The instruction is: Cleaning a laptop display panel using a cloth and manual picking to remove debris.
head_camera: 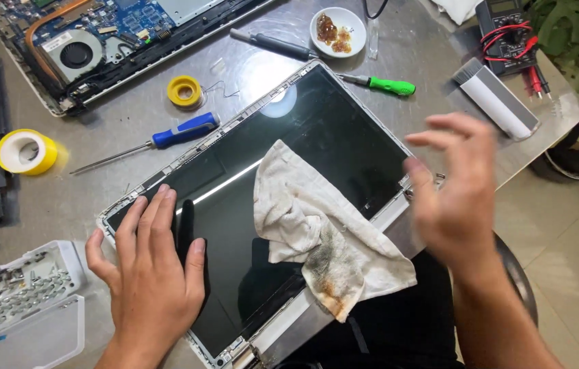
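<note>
A laptop screen panel with a black glass face lies diagonally on the metal table. My left hand rests flat on its near-left corner, fingers spread. A stained white cloth lies crumpled on the glass near the middle. My right hand hovers open and blurred just past the panel's right edge, holding nothing.
An opened laptop base with a fan sits at the back left. A blue screwdriver, green screwdriver, yellow tape rolls, a small white dish, a multimeter, a white block and a clear screw box surround the panel.
</note>
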